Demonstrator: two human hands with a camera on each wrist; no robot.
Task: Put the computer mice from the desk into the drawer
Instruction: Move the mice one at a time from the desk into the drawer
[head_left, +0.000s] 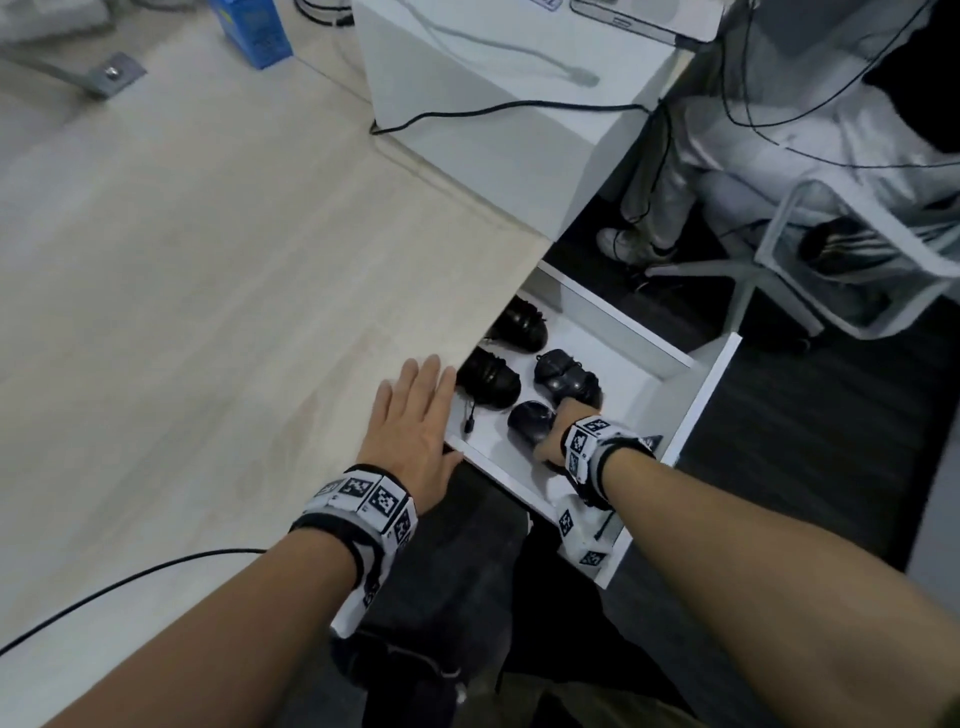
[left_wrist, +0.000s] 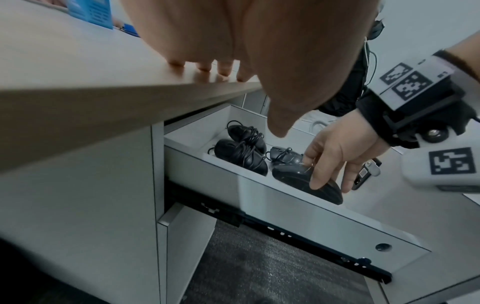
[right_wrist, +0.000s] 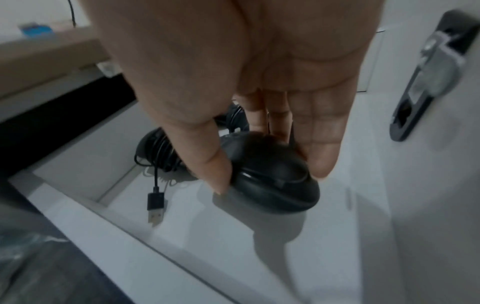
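right wrist view shows my right hand (right_wrist: 233, 86) reaching down into the drawer (right_wrist: 109, 232), thumb (right_wrist: 207, 164) on one side and fingers (right_wrist: 319, 148) on the other, clamped around a black mouse (right_wrist: 272, 185). i cannot tell whether that mouse touches the drawer floor or hangs just above it. from the left wrist view the same grip shows, my right hand (left_wrist: 337, 148) over the mouse (left_wrist: 306, 183) near the drawer's front wall.

my left hand (head_left: 415, 421) lies flat on the desk (head_left: 208, 286) at its edge, fingers straight and close together, holding nothing; the fingertips (left_wrist: 223, 67) press on the desk top right above the open drawer (left_wrist: 259, 197).

three more black mice sit in the drawer, each wrapped in its cable: one far back under the desk edge (head_left: 522, 325), one just in front of it (head_left: 491, 376), one to the right beside my wrist (head_left: 566, 376). the held mouse (head_left: 530, 421) is nearest the drawer front. a loose usb plug (right_wrist: 155, 207) lies on the drawer floor beside it, its cable running to the wrapped mouse (right_wrist: 158, 152) behind.

farther out on the desk stand a blue box (head_left: 254, 31) and a white box (head_left: 493, 78). a seated person's leg (head_left: 654, 182) and a chair (head_left: 810, 270) show beyond the drawer.
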